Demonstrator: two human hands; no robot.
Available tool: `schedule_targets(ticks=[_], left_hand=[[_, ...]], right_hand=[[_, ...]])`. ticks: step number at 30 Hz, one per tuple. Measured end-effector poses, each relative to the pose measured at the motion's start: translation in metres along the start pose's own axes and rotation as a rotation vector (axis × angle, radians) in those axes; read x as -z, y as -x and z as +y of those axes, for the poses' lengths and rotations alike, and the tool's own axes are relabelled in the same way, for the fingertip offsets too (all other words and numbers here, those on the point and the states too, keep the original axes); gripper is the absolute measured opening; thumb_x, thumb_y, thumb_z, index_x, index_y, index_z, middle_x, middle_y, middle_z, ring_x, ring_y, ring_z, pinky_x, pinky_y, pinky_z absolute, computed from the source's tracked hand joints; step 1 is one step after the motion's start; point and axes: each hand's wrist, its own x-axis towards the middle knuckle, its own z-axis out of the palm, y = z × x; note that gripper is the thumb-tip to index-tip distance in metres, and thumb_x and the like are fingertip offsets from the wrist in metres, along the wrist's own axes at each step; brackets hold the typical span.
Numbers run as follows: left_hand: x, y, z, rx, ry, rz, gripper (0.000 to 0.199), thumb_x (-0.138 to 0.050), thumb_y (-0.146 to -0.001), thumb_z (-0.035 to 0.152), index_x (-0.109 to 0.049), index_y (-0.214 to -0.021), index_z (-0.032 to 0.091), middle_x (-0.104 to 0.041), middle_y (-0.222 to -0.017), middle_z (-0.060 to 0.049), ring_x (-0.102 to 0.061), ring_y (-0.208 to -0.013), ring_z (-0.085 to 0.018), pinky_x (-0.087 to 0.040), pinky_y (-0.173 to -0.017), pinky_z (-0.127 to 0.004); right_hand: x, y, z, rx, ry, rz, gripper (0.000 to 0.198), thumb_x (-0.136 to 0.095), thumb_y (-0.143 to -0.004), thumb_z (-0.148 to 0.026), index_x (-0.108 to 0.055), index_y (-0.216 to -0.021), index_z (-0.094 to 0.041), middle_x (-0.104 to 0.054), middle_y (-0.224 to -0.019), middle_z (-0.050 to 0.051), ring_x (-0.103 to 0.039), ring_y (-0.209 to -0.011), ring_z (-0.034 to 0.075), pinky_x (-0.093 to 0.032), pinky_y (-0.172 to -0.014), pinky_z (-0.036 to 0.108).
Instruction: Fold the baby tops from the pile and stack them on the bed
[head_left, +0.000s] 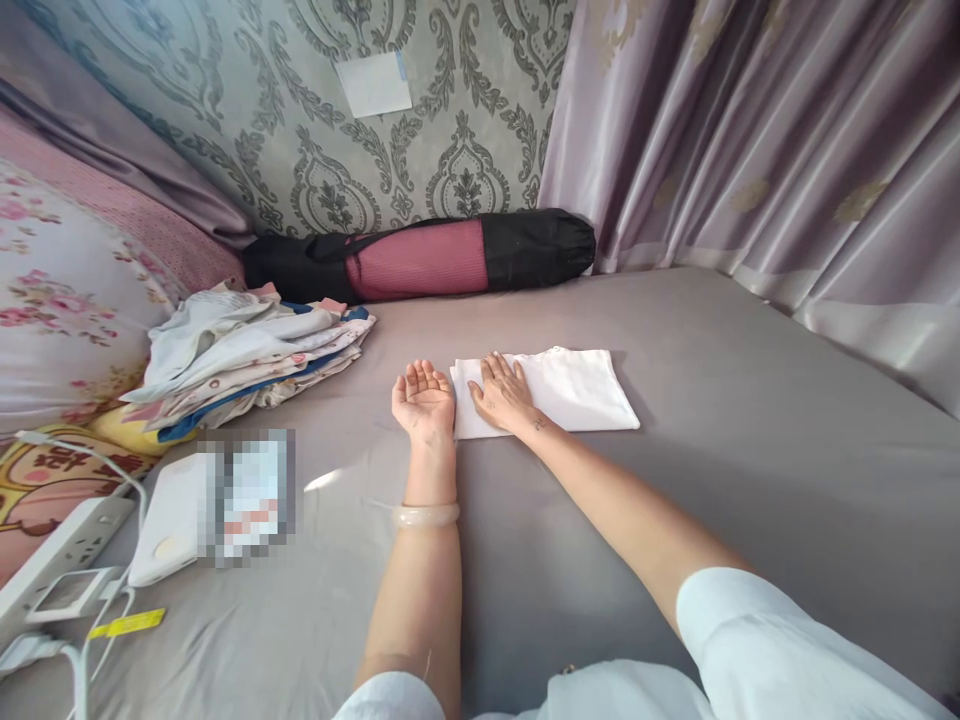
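Observation:
A folded white cloth, perhaps a garment point(577, 390), lies flat on the grey bed sheet point(570, 510). My right hand point(504, 395) rests palm down on its left part, fingers stretched out. Just beyond the cloth's left edge, my left hand point(425, 400) is turned palm up with its fingers loosely apart and nothing in it. Its side is close to the cloth's edge; I cannot tell whether they touch. A pale bangle point(426, 515) circles my left wrist.
At the left sits a stack of folded clothes point(247, 350). A black and pink rolled bag point(420, 258) lies along the wall. Nearer, on the left, are a white power strip point(67, 555), a white box-like device point(176, 520) and cables. Curtains point(750, 150) hang at the right.

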Motion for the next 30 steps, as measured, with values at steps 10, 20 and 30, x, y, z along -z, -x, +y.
schedule_targets(ticks=[10,20,30], left_hand=[[0.005,-0.003,0.008,-0.067,0.035,-0.199,0.022,-0.049,-0.090,0.033,-0.066,-0.087,0.020,-0.072,-0.088,-0.003,-0.069,-0.088,-0.010,-0.050,-0.081,-0.022],[-0.002,0.004,0.008,-0.003,0.031,-0.154,0.027,-0.044,-0.094,0.032,-0.066,-0.087,0.019,-0.072,-0.087,-0.004,-0.069,-0.088,-0.011,-0.050,-0.080,-0.023],[-0.008,0.009,-0.002,0.048,-0.030,-0.171,0.025,-0.047,-0.093,0.032,-0.067,-0.087,0.018,-0.072,-0.084,-0.005,-0.070,-0.084,-0.013,-0.053,-0.075,-0.023]], right_hand=[[0.001,0.020,-0.033,0.145,-0.045,-0.034,0.058,-0.027,-0.101,-0.034,-0.038,-0.150,-0.007,-0.030,-0.160,0.016,-0.023,-0.149,0.026,-0.011,-0.121,0.047],[0.002,0.021,-0.034,0.154,-0.064,-0.069,0.059,-0.024,-0.101,-0.035,-0.036,-0.151,-0.008,-0.031,-0.159,0.015,-0.024,-0.149,0.026,-0.010,-0.121,0.047],[0.019,0.018,0.017,0.031,0.001,-0.033,0.059,-0.026,-0.102,-0.038,-0.034,-0.152,-0.008,-0.025,-0.161,0.017,-0.018,-0.150,0.029,-0.009,-0.120,0.053]])
